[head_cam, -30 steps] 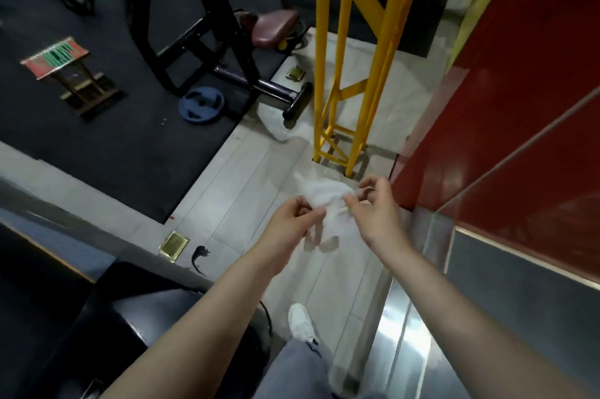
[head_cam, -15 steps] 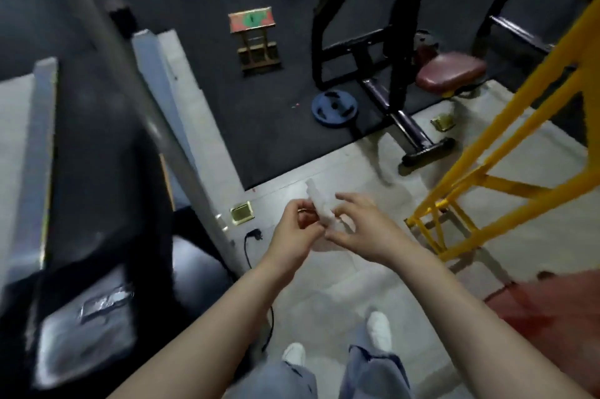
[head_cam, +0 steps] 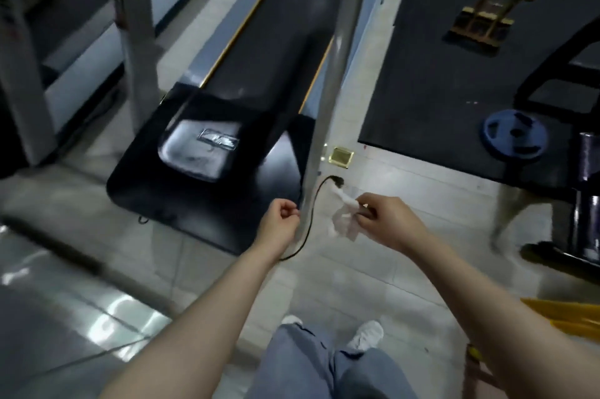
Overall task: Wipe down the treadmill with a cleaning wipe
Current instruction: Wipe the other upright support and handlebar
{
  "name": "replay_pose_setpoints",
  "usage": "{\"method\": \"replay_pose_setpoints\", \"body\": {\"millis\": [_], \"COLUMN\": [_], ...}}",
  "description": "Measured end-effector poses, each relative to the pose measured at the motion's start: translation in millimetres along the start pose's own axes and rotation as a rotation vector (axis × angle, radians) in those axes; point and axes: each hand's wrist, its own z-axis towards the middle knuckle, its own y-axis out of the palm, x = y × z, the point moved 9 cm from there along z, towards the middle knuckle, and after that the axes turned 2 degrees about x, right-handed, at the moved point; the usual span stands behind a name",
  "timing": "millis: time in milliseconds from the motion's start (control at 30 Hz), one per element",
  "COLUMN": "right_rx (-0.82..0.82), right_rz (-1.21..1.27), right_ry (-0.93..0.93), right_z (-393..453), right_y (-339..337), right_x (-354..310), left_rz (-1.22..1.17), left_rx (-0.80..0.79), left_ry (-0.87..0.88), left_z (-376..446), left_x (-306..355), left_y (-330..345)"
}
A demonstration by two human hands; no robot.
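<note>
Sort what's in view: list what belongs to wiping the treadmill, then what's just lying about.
For the job:
wipe in the right hand
left hand
treadmill
silver upright

Lying about:
blue weight plate
small stool
black cable
brass floor socket

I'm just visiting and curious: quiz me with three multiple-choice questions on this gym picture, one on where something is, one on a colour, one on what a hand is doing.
1. Where is the weight plate?
A. on the dark mat at right
B. on the treadmill belt
C. in the person's lap

2. What colour is the cleaning wipe?
A. blue
B. white
C. green

3. What is the right hand doing?
A. resting flat on the floor
B. hanging empty
C. pinching the wipe

Answers: 1 A, it lies on the black mat right of the treadmill. 2 B, it shows white against the tiles. 3 C, the fingers close on the wipe, while the left hand holds none of it.
</note>
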Motion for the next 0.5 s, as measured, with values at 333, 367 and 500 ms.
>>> {"method": "replay_pose_setpoints", "body": {"millis": [333, 367, 500], "right_rx": [-0.102, -0.089, -0.079], "right_rz": [-0.169, -0.167, -0.154], "right_ry": [-0.257, -0.274, -0.354], "right_z": [138, 153, 223], "right_y": [161, 176, 245], "right_x": [-46, -46, -43], "left_rz": [-0.037, -0.016, 0.015], "left_rx": [0.21, 0.211, 0.24], "left_ry": [-0.276, -0.295, -0.362], "left_z": [62, 71, 108], "left_x": [-178, -192, -255], "left_y": [-68, -67, -51]}}
